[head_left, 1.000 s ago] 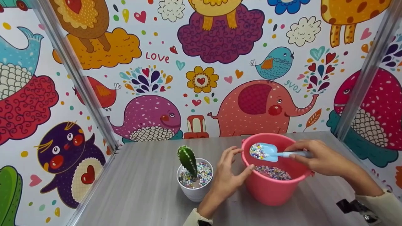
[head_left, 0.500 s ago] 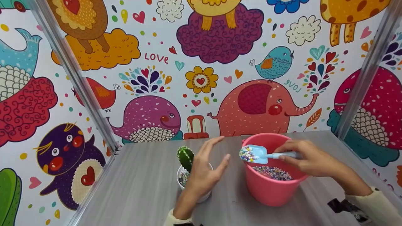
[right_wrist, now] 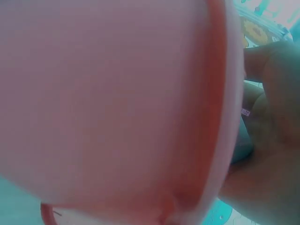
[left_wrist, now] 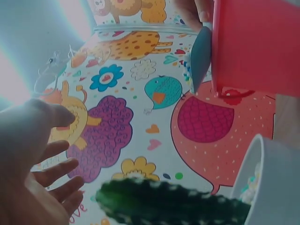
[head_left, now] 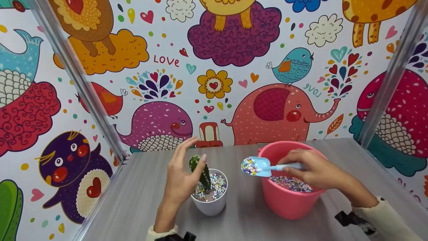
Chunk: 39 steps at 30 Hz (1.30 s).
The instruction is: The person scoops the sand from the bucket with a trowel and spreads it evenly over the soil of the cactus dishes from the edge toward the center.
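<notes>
My right hand grips the handle of a light blue toy shovel above the pink bucket. Small multicoloured pebbles fill the shovel's blade, which sticks out past the bucket's left rim. To the left, a green cactus stands leaning in a white pot, with similar pebbles around its base. My left hand hovers by the cactus with fingers spread and thumb in front of it in the head view. Apart from the cactus, that hand holds nothing in the left wrist view.
More pebbles lie inside the bucket. A grey wood-grain table carries both containers. Printed cartoon panels with metal corner posts enclose the back and sides.
My left hand has moved left from the bucket's rim, past the pot, to the cactus's left side. My right hand has carried the loaded shovel leftward, beyond the bucket's rim.
</notes>
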### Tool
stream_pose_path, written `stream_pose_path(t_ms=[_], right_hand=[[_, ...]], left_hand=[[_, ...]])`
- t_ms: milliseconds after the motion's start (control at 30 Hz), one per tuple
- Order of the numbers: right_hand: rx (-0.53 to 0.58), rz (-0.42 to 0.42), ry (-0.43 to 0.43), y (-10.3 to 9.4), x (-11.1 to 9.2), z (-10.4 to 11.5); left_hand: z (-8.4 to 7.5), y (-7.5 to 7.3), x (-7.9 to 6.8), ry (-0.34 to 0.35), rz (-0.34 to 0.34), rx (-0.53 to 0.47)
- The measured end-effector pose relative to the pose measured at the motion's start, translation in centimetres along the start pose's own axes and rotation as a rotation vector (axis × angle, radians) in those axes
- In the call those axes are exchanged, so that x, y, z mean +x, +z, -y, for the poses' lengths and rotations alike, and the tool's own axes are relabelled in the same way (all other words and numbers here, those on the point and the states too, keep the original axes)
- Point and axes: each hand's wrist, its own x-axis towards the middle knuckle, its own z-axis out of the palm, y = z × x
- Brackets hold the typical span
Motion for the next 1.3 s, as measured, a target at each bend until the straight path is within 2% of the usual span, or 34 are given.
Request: stream_pose_path(t_ms=[233, 433, 667, 800, 1000, 1067, 1167, 1300], right_hand=[[-0.051, 0.001, -0.051, 0.8, 1.1, 0.9], [-0.077, 0.005, -0.055, 1.4, 2.1, 1.9], [-0.148, -0.007, -0.039, 2.4, 2.9, 3.0], [-0.161, 0.001, -0.033, 2.9, 3.3, 3.5], [-0.185, -0.003, -0.042, 3.6, 3.6, 3.9], [-0.2, -0.007, -0.054, 3.8, 3.7, 4.0], [-0.226, -0.017, -0.071, 4.0, 3.7, 4.2], [-0.258, -0.024, -0.076, 4.5, 3.8, 4.5]], left_hand=[[2.3, -1.5, -0.2, -0.112, 0.011, -0.051], [4.5, -1.7, -0.9, -0.209, 0.054, -0.072], [6.5, -1.6, -1.8, -0.234, 0.126, -0.068], [7.7, -1.7, -2.5, -0.259, 0.222, -0.07], [8.9, -1.8, -3.4, -0.366, 0.424, -0.072], [9.1, -1.7, -3.6, -0.382, 0.489, -0.06], [9.5, -1.5, -4.0, -0.376, 0.567, -0.063], [10.0, -1.2, -4.3, -0.335, 0.641, -0.101]])
